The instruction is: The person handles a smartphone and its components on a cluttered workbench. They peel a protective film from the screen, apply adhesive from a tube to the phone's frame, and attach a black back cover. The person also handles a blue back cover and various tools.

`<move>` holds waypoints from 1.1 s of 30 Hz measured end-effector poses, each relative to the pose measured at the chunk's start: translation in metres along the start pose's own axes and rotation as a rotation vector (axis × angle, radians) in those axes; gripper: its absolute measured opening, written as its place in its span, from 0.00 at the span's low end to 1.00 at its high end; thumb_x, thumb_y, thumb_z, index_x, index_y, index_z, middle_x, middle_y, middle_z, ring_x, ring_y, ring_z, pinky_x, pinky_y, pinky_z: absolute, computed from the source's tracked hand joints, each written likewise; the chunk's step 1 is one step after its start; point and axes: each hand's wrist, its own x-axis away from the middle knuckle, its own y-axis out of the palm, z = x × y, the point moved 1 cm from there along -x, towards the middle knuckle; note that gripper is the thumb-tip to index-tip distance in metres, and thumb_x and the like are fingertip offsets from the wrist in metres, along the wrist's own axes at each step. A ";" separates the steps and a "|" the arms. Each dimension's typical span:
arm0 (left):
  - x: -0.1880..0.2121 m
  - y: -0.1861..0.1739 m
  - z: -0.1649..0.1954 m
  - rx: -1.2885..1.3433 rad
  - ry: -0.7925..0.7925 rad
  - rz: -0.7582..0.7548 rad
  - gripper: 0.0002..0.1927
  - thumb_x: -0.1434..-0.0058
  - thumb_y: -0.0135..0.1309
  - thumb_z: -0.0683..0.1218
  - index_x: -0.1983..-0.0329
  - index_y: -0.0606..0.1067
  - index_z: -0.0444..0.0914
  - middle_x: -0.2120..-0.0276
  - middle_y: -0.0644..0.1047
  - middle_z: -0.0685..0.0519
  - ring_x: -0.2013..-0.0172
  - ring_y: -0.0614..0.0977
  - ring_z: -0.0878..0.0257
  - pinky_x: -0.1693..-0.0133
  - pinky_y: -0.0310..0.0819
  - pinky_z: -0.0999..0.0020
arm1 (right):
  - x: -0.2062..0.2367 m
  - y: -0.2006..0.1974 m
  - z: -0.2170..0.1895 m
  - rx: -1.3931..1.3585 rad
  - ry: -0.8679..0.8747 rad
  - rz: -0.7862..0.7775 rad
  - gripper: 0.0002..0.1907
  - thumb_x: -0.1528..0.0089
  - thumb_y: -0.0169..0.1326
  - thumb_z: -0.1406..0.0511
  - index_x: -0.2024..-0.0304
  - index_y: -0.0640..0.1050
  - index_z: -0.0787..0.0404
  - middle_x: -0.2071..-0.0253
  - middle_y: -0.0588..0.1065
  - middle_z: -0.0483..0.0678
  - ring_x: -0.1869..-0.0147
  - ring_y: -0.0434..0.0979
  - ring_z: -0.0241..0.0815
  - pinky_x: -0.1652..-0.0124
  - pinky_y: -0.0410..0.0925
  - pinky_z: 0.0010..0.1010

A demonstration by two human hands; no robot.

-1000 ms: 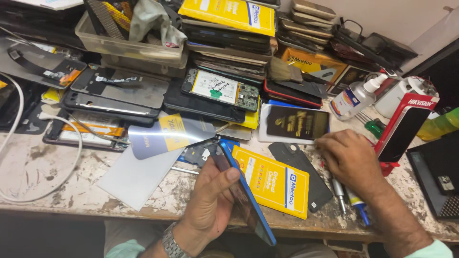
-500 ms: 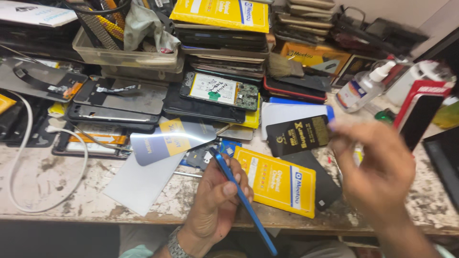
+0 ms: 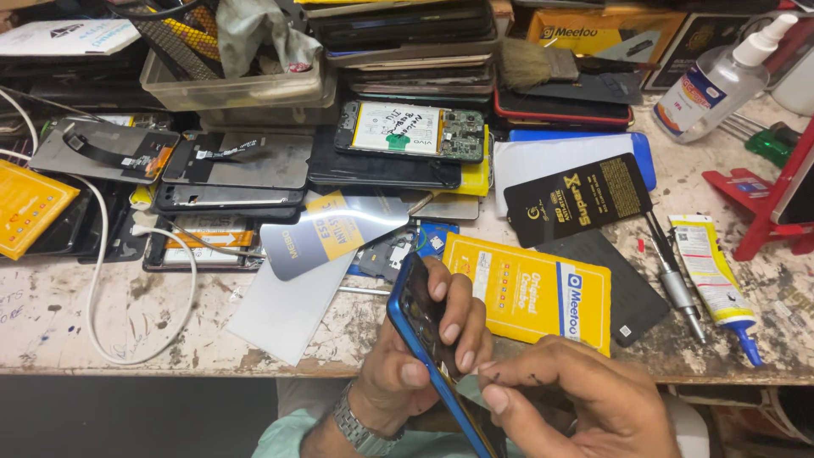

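Left hand [image 3: 415, 365] clamps the blue-edged phone [image 3: 432, 339] edgewise while right hand [image 3: 560, 390], fingers curled empty, pokes it; might slip.

The light is bright and even, and it seems to come from above. The tabletop [image 3: 102, 331] looks pale and well lit. Shadows are soft and small, tucked close under the piled things. Under the front edge it goes very dark. A little shine sits on the blue phone [image 3: 424, 335] and on the clear bottle [image 3: 712, 85]. Most things look sharp. The right hand [image 3: 568, 399] near the bottom looks a bit soft. Straight lines bend slightly near the corners.
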 end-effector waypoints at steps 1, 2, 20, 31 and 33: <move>0.000 0.000 0.000 -0.003 -0.001 0.003 0.35 0.49 0.73 0.46 0.49 0.60 0.42 0.64 0.67 0.54 0.63 0.76 0.60 0.58 0.74 0.62 | 0.001 0.000 0.001 0.003 -0.005 -0.005 0.06 0.44 0.68 0.71 0.65 0.84 0.62 0.66 0.83 0.45 0.61 0.87 0.30 0.61 0.75 0.21; 0.000 0.000 -0.001 -0.006 -0.002 0.005 0.35 0.49 0.73 0.45 0.49 0.60 0.42 0.64 0.67 0.54 0.63 0.76 0.60 0.58 0.74 0.62 | 0.003 0.000 0.003 0.007 -0.012 -0.010 0.06 0.45 0.67 0.71 0.65 0.84 0.62 0.66 0.83 0.45 0.61 0.87 0.30 0.60 0.75 0.21; 0.002 -0.001 0.001 -0.078 -0.027 0.029 0.35 0.49 0.73 0.43 0.49 0.60 0.41 0.63 0.67 0.53 0.63 0.77 0.60 0.58 0.75 0.62 | 0.007 -0.003 0.005 -0.022 0.027 -0.084 0.05 0.40 0.63 0.73 0.62 0.82 0.67 0.65 0.83 0.46 0.59 0.83 0.33 0.58 0.76 0.23; 0.002 0.000 0.004 -0.106 -0.078 0.037 0.34 0.49 0.71 0.41 0.48 0.61 0.41 0.62 0.67 0.53 0.63 0.77 0.62 0.57 0.74 0.65 | 0.011 -0.001 0.009 0.095 -0.164 0.011 0.04 0.38 0.60 0.70 0.62 0.78 0.64 0.70 0.79 0.43 0.67 0.80 0.28 0.68 0.71 0.18; 0.002 0.000 0.004 -0.107 -0.091 0.043 0.33 0.48 0.71 0.41 0.47 0.61 0.41 0.62 0.67 0.54 0.63 0.76 0.62 0.57 0.74 0.66 | 0.008 -0.001 0.012 -0.164 0.201 -0.063 0.04 0.39 0.63 0.73 0.63 0.80 0.70 0.72 0.80 0.48 0.69 0.78 0.32 0.69 0.71 0.23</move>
